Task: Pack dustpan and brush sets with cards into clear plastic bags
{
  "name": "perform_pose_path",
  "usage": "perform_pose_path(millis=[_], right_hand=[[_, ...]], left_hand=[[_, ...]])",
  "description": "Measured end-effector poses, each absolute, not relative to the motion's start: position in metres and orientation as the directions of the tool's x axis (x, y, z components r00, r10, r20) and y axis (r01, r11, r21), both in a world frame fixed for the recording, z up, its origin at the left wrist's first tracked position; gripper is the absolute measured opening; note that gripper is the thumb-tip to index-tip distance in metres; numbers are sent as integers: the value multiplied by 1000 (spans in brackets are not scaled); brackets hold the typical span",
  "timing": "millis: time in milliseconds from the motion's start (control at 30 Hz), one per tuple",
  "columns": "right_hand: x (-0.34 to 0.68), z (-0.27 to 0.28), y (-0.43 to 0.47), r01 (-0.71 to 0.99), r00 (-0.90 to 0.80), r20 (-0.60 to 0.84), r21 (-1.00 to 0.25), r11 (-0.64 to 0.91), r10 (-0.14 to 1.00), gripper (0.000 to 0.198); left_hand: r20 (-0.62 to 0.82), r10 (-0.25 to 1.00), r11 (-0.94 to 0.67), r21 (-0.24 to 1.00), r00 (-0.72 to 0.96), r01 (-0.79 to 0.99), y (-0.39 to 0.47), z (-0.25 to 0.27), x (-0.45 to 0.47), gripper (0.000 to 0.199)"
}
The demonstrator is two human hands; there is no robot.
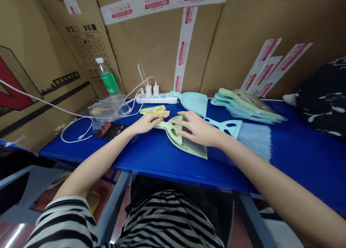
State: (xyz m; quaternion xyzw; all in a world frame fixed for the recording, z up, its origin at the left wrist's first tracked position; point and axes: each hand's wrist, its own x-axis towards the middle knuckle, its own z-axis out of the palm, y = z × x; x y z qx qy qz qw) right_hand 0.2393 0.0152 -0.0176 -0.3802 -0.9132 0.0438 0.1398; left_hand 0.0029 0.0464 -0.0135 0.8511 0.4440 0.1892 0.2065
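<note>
A light green dustpan (175, 141) lies on the blue table with a green hand brush (193, 144) nested on top, its bristles dark grey. My left hand (147, 123) is closed around the handle end of the pair, the two handles lying together. Over the brush head and the start of its bristles rests my right hand (198, 130), fingers spread and touching it. Just beyond my right wrist is a light blue hand brush (254, 136), its bristles pointing right. A blue dustpan (194, 102) lies farther back.
Wrapped dustpan sets (243, 106) are stacked back right. Behind the hands are a white power strip (156, 98) with chargers and colourful paper strips (155, 111). A phone (112, 131), white cable, plastic bag (108, 107) and bottle (108, 77) are left. Cardboard (159, 50) walls the back.
</note>
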Motion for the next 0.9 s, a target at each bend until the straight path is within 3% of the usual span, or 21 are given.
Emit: perform_pose_path(millis=[167, 300, 900], right_hand=[[246, -23, 20, 690, -695, 64, -222, 690, 716, 75], [244, -31, 22, 673, -712, 38, -247, 697, 701, 77], [244, -26, 15, 659, -738, -10, -227, 717, 675, 82]], left_hand=[[-9, 859, -360, 701, 512, 616, 41, -15, 5, 22], [17, 879, -307, 785, 477, 538, 41, -20, 9, 23], [-12, 867, -270, 828, 498, 491, 38, -15, 10, 14]])
